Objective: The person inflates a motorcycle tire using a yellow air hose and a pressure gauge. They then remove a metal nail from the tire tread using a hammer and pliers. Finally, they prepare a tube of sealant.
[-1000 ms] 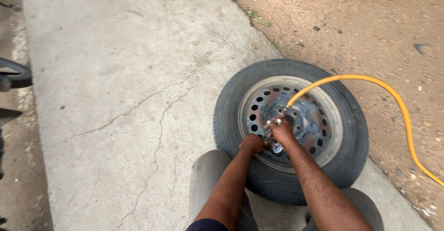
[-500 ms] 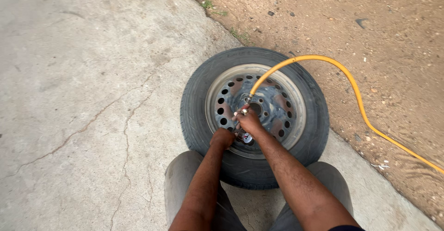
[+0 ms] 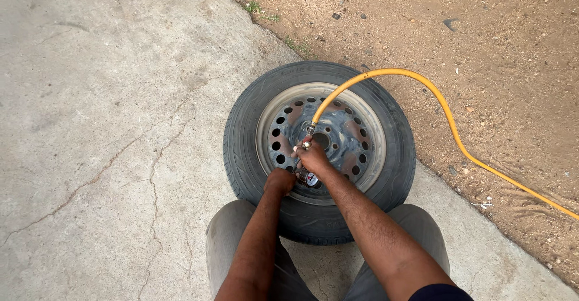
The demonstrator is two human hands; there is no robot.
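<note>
No packages, labels, signs or screens appear anywhere in view.

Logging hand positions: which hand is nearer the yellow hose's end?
Right. The right hand is at the hose end over the rim; the left hand sits lower, at the rim's edge.

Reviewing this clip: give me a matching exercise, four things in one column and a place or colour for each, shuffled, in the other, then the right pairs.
Things:
1. hose
2. tyre
3. steel rim
4. right hand

Places or colours:
A. black, lying flat on the concrete
B. yellow, running across the dirt to the wheel
C. grey, ringed with round holes
D. at the lower left of the rim, where the hose ends, beside the left hand

Pairs: 1-B, 2-A, 3-C, 4-D
</note>
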